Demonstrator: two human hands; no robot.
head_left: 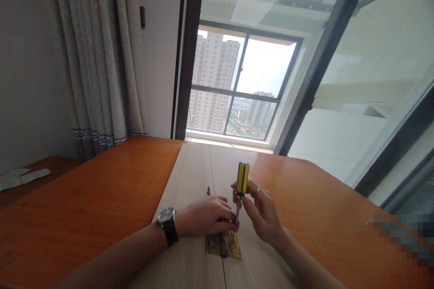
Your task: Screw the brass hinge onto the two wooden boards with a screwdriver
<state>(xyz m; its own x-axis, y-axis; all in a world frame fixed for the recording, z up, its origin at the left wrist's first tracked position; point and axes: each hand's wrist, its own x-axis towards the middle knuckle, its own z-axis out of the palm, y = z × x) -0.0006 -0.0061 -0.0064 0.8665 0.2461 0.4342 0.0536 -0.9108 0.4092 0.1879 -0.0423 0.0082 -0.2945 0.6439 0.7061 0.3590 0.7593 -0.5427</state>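
A brass-coloured hinge [223, 251] lies across the seam between two pale wooden boards [195, 169]. My right hand [261, 210] grips a yellow-and-black screwdriver [242, 179], which stands nearly upright, its shaft pointing down at the hinge's upper right part. My left hand [212, 216], below a black-strapped watch, rests over the hinge's upper edge. Its fingertips are pressed together beside the screwdriver's tip; whatever they pinch is hidden. A small screw [209, 190] stands on the board just beyond my left hand. Screw heads show in the hinge's lower part.
The boards lie on an orange-brown wooden table [129, 180]. Pale strips [25, 178] lie on a surface at the far left. A grey curtain [98, 54] hangs behind the table, beside dark-framed glass and a window [257, 65].
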